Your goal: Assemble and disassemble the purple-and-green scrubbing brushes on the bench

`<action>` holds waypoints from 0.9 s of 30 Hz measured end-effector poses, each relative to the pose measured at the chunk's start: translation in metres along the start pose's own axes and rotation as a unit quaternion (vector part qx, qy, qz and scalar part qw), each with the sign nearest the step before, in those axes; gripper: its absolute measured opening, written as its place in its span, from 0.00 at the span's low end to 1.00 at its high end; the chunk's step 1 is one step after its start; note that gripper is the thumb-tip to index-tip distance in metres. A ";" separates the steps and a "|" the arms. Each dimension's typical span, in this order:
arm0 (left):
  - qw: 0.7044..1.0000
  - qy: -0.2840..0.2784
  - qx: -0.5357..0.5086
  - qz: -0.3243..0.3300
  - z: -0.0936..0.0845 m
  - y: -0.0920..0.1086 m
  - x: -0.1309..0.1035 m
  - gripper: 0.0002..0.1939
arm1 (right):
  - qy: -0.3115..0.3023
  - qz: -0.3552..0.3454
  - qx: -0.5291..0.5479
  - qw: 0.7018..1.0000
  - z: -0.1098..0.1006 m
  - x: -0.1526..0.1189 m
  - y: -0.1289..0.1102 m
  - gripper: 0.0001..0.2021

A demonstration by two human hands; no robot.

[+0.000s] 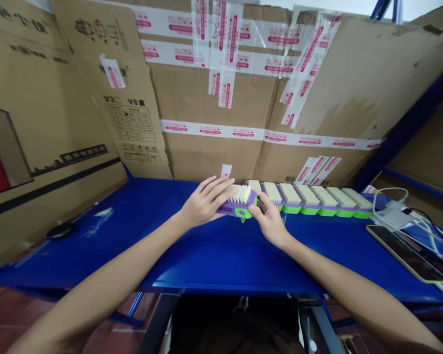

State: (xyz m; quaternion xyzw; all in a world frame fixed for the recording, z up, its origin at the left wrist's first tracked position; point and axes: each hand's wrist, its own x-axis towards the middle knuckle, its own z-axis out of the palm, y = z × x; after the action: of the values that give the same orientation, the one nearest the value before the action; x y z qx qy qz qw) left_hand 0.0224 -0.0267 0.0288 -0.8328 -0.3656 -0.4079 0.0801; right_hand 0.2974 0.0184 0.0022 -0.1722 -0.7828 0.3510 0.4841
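A scrub brush (238,201) with cream bristles and a purple and green body is held just above the blue table, bristles facing up. My left hand (204,202) lies over its left end, fingers stretched across the bristles and covering that part. On the right end, my right hand (269,219) grips the body between thumb and fingers. Just behind and to the right, a row of several similar brushes (305,195) stands along the cardboard, bristles up and side by side.
The blue table (214,255) is backed by taped cardboard (214,98). At the right lie a phone (406,253), a white charger (389,214) and tangled cables. A black round object (61,231) sits at the table's left edge. Blue frame posts (402,128) rise at the right.
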 end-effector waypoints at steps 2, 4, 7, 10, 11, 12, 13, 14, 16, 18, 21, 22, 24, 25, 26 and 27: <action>1.000 -0.005 0.005 -0.005 0.001 0.001 -0.001 0.30 | -0.014 0.024 0.018 0.999 0.001 0.001 0.004 0.29; 1.000 -0.006 0.003 -0.005 0.003 0.001 -0.002 0.30 | -0.024 0.029 0.005 0.999 0.000 0.001 0.005 0.29; 1.000 -0.011 0.015 -0.006 0.008 0.002 -0.003 0.30 | -0.036 0.016 -0.044 0.998 -0.004 0.001 0.001 0.31; 0.999 -0.034 0.029 -0.015 0.010 0.005 -0.003 0.31 | -0.053 0.015 -0.075 0.996 -0.006 0.000 -0.004 0.36; 0.998 -0.042 0.030 -0.018 0.010 0.007 -0.003 0.32 | -0.059 0.020 -0.082 0.995 -0.006 0.000 -0.006 0.39; 0.998 -0.050 0.033 -0.019 0.010 0.008 -0.004 0.32 | -0.065 0.024 -0.088 0.994 -0.005 -0.001 -0.007 0.42; 0.998 -0.056 0.039 -0.017 0.010 0.010 -0.005 0.32 | -0.069 0.027 -0.093 0.993 -0.004 -0.001 -0.008 0.46; 0.997 -0.060 0.048 -0.011 0.010 0.011 -0.006 0.32 | -0.072 0.028 -0.096 0.992 -0.003 -0.002 -0.008 0.48; 0.995 -0.061 0.079 0.020 0.010 0.012 -0.009 0.31 | -0.073 0.028 -0.085 0.993 -0.001 -0.002 -0.009 0.51; 0.989 -0.043 0.123 0.069 0.010 0.011 -0.011 0.29 | -0.070 0.035 -0.052 0.996 0.000 -0.001 -0.009 0.52; 0.971 0.004 0.199 0.135 0.009 0.011 -0.013 0.29 | -0.061 0.055 -0.012 0.997 0.000 0.001 -0.013 0.54; 0.963 0.017 0.223 0.151 0.009 0.012 -0.013 0.29 | -0.057 0.059 -0.008 0.997 0.000 0.001 -0.014 0.55; 0.949 0.029 0.261 0.172 0.008 0.014 -0.012 0.30 | -0.048 0.058 -0.012 0.997 0.000 0.002 -0.017 0.55; 0.944 0.032 0.274 0.180 0.007 0.016 -0.012 0.30 | -0.043 0.055 -0.014 0.997 0.001 0.002 -0.019 0.55; 0.940 0.032 0.286 0.183 0.006 0.017 -0.011 0.30 | -0.041 0.053 -0.015 0.998 0.001 0.002 -0.020 0.54; 0.937 0.033 0.294 0.186 0.006 0.018 -0.011 0.30 | -0.040 0.050 -0.016 0.998 0.001 0.002 -0.021 0.53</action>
State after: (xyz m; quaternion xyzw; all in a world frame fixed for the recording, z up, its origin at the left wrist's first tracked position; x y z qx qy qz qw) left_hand 0.0340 -0.0434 0.0200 -0.8112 -0.3053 -0.2873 0.4077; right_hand 0.2970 0.0040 0.0181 -0.2049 -0.7973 0.3689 0.4316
